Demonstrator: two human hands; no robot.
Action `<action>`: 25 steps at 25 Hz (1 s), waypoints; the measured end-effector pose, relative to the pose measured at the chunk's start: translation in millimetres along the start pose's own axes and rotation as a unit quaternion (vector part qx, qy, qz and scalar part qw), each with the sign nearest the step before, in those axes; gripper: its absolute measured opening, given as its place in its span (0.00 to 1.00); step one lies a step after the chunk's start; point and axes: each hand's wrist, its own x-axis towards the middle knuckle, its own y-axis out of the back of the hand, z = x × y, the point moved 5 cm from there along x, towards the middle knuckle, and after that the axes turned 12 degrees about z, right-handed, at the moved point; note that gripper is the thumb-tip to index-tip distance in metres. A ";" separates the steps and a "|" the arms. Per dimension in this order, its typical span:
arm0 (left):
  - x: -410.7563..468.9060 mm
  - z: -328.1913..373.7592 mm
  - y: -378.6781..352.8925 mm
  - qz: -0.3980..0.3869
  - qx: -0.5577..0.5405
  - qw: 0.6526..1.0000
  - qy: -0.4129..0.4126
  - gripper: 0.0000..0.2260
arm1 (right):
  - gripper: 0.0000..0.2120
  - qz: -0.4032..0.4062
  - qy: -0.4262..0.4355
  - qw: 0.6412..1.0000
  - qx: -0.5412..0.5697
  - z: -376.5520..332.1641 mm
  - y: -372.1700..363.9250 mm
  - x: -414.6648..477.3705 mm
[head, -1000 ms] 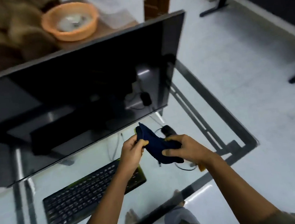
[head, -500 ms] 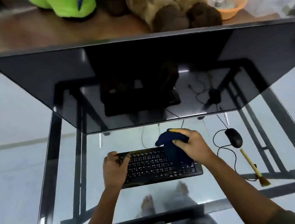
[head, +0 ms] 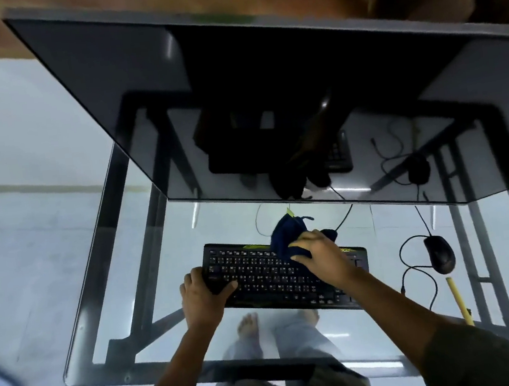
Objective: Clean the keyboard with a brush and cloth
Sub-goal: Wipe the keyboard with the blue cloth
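Monitor [head: 265, 80], mouse [head: 439, 253] — glass desk [head: 358, 339]

Black keyboard [head: 275, 276] with a yellow-green strip along its top edge; dark navy cloth [head: 288, 236]; black mouse [head: 439, 253]; yellow-handled brush [head: 459, 301]

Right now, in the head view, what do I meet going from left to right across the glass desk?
The left hand gripping the keyboard end → dark blue cloth held by the right hand → black mouse.
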 end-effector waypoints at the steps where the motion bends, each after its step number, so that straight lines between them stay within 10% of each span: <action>1: 0.4 -1.3 -1.2 0.002 0.003 1.000 -0.007 0.32 | 0.14 -0.001 0.014 1.000 0.009 -13.7 -7.5 10.3; 8: -1.0 -3.3 -0.4 0.008 0.005 1.000 -0.009 0.30 | 0.10 -0.040 0.121 0.992 0.025 -155.4 -91.7 76.6; 19: -1.6 -4.9 -0.9 0.023 -0.001 1.000 -0.008 0.32 | 0.12 -0.106 -0.010 0.994 -0.035 19.3 17.0 5.4; 25: -2.4 -3.4 -0.7 0.023 0.006 1.000 -0.006 0.32 | 0.13 -0.037 0.099 0.994 0.011 -81.1 -52.5 39.6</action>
